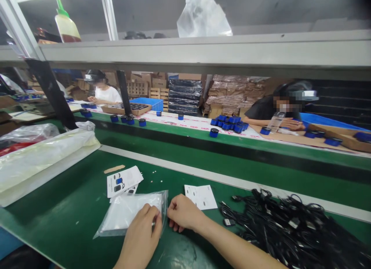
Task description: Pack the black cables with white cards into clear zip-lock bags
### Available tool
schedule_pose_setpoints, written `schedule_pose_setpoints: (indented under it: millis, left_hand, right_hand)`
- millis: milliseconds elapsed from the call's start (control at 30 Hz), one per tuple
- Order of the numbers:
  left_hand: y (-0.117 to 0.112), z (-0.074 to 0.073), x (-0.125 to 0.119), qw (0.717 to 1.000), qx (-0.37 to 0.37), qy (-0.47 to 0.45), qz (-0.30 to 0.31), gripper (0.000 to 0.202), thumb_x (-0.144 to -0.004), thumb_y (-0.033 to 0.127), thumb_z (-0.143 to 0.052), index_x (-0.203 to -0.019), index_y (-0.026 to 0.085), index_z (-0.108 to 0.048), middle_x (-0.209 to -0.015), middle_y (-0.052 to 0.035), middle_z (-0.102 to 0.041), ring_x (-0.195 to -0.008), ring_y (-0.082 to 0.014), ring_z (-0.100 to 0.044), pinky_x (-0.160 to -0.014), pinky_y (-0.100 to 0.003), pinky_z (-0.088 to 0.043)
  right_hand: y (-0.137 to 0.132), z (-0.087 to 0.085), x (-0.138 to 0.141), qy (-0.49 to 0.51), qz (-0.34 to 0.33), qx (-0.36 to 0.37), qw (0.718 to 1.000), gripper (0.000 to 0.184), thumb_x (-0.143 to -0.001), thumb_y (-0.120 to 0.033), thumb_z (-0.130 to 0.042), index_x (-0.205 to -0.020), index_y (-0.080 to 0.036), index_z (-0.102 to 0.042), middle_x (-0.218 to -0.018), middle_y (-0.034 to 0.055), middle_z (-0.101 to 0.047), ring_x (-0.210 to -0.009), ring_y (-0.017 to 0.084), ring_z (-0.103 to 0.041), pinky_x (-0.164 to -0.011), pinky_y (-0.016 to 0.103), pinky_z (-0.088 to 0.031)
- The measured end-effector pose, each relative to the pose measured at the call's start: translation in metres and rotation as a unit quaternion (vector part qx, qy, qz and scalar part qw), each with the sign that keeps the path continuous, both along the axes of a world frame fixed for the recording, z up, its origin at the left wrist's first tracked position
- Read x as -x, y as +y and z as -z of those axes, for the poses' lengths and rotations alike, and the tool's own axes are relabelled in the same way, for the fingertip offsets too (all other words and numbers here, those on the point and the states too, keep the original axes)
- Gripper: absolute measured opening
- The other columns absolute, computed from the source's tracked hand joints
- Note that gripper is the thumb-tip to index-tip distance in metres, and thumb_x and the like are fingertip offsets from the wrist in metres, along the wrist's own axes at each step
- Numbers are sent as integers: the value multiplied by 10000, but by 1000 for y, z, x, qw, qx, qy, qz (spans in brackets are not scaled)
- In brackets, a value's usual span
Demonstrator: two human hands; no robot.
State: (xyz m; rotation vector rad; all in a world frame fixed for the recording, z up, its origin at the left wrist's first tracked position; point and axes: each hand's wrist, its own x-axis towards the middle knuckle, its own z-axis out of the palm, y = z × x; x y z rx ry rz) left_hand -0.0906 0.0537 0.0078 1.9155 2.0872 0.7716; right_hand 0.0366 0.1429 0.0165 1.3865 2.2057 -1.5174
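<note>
Lower centre of frame: both hands at the right end of a clear plastic bag (127, 215) that lies flat on the green desk (72, 219), with something white inside. Left hand (142, 232) rests on top of the bag, fingers bent, thumb and fingers pinching the bag's right edge. Right hand (182, 214) sits just right of that edge, knuckles up, fingers curled under, fingertips on the desk and touching or almost touching the bag; cannot tell if it grips anything.

Just above the bag, a printed leaflet (124, 180), partly overlapped by the bag's top edge. Small wooden stick (114, 169) a bit further up-left. White card (201, 196) just above the right hand. Lower right: big tangled pile of black cables (292, 230), near the right forearm.

Left side of frame: folded stack of clear plastic sheeting (43, 157) on the desk.

Middle of frame, past a raised green belt: cluster of blue round caps (230, 123), more scattered along the far line. Two other people sit there, one upper left, one right, hands on their own desk.

Top shelf: squeeze bottle (66, 24) with green nozzle at upper left, crumpled plastic bag (203, 16) at top centre.
</note>
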Motion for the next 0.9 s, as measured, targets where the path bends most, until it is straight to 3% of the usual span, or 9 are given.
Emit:
schedule_pose_setpoints:
  millis: [133,233,300,500,633,767,900]
  left_hand:
    - [-9,4,3,996,-51,-70,-28,251,-927,325,-355,-769,238,-530,-801,-6,-545,-714,-182,-593,-658,-294,-485]
    - [-13,6,3,990,-80,-111,-43,237,-921,336,-391,-768,239,-542,-788,5,-528,-703,-174,-580,-672,-292,-484]
    - [-14,7,2,985,-97,-131,-49,231,-916,329,-405,-753,237,-541,-772,11,-509,-690,-171,-565,-670,-297,-475]
    - [-16,15,-6,973,-136,-178,-58,229,-901,302,-429,-717,235,-548,-828,-7,-478,-715,-168,-575,-651,-280,-504]
    - [-18,22,-6,969,-151,-182,-76,220,-875,320,-474,-720,234,-605,-935,-55,-486,-863,-231,-569,-750,-374,-528]
    - [-18,26,-5,967,-152,-183,-92,244,-877,317,-472,-714,232,-632,-1045,-83,-480,-966,-269,-553,-827,-459,-504]
    - [-19,24,-7,966,-156,-188,-85,248,-890,281,-445,-743,227,-637,-1099,-96,-454,-1024,-263,-532,-856,-451,-481]
  right_hand:
    - [-12,-12,-3,10,41,-139,989,132,-897,-187,-578,-1009,-136,-626,-957,57,-662,-852,196,-638,-768,363,-502]
    - [-24,-22,-2,43,69,-250,965,255,-804,-39,-538,-1011,-155,-633,-983,74,-659,-907,207,-619,-808,319,-432]
    - [-29,-25,-1,60,69,-281,955,247,-813,-68,-523,-978,-182,-667,-998,75,-661,-878,203,-630,-775,295,-424]
    - [-28,-19,9,72,87,-242,964,186,-777,-168,-560,-780,-179,-746,-718,54,-718,-691,192,-655,-616,252,-422]
    - [-23,-15,16,82,109,-179,974,139,-705,-150,-599,-710,-174,-735,-662,24,-713,-627,153,-641,-514,200,-383]
    - [-22,-13,23,93,127,-140,977,169,-680,-93,-569,-603,-174,-696,-563,-9,-654,-561,131,-597,-470,191,-344]
    - [-23,-9,31,107,139,-103,979,182,-681,-90,-586,-529,-173,-641,-472,-39,-573,-472,108,-525,-442,191,-320]
